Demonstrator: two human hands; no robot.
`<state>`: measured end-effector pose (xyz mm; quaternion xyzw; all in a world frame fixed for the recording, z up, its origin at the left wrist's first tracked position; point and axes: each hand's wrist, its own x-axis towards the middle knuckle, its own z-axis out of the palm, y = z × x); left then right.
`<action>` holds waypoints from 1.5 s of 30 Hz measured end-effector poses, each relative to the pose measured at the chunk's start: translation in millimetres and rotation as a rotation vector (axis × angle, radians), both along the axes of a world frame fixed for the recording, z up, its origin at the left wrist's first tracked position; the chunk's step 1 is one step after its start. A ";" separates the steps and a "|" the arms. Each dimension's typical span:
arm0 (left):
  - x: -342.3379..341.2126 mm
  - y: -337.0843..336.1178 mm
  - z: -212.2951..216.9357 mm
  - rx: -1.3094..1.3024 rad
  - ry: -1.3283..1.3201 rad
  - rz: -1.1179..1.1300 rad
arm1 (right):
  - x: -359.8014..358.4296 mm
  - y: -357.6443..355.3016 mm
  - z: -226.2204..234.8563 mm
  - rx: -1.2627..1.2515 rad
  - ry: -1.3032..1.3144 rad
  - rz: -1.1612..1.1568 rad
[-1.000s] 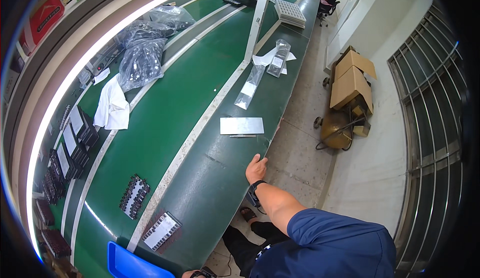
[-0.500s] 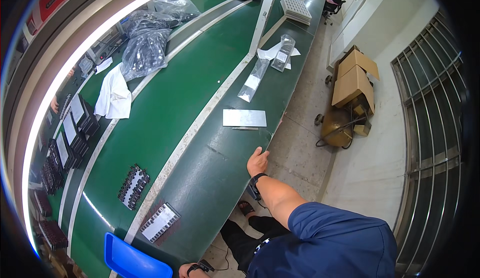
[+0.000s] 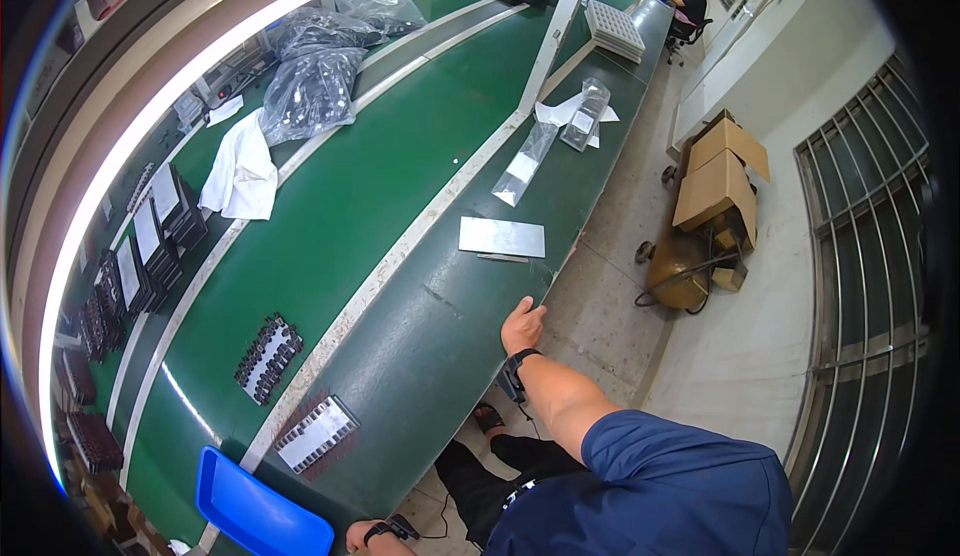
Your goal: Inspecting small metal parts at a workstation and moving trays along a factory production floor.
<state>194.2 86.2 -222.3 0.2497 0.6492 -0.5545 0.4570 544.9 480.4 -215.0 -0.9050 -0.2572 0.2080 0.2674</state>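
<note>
My right hand (image 3: pixel 522 327) rests at the near edge of the dark green bench (image 3: pixel 400 351), thumb up and fingers curled at the rim. My left hand (image 3: pixel 362 536) lies by the bench's lower end, beside a blue plastic tray (image 3: pixel 265 516); its fingers are mostly hidden. Both wrists wear black bands with small devices. Beyond my right hand lies a pale flat plate (image 3: pixel 502 238) on a low support. Between my hands, at the belt side, sits a pale strip block (image 3: pixel 318 436) lined with thin dark red pins. A similar block with black parts (image 3: pixel 268 359) is on the green belt (image 3: pixel 360 206).
Clear plastic packs (image 3: pixel 528 163), stacked white trays (image 3: pixel 614 31) and a metal post (image 3: pixel 556 36) stand farther along. Bagged parts (image 3: pixel 312 91), a white cloth (image 3: pixel 240 171) and black racks (image 3: pixel 150 246) line the far side. A compressor (image 3: pixel 680 271) and carton (image 3: pixel 715 176) stand right; a person (image 3: pixel 688 1) sits far off.
The view has shifted slightly, so the plate, packs and bags sit farther right. Another person's hands at the far left have gone from view. My own hands stay at the bench edge.
</note>
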 end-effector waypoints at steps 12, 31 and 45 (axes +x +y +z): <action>-9.4 -5.6 -18.7 0.008 -0.028 -0.062 | -1.0 -0.9 5.1 -0.009 -0.012 0.006; -13.2 -15.7 -31.7 -0.023 -0.034 -0.030 | 1.7 -0.6 0.6 0.038 -0.064 0.018; -4.3 -2.3 -17.0 1.008 1.658 2.217 | 4.7 -0.9 -16.0 0.049 -0.070 0.043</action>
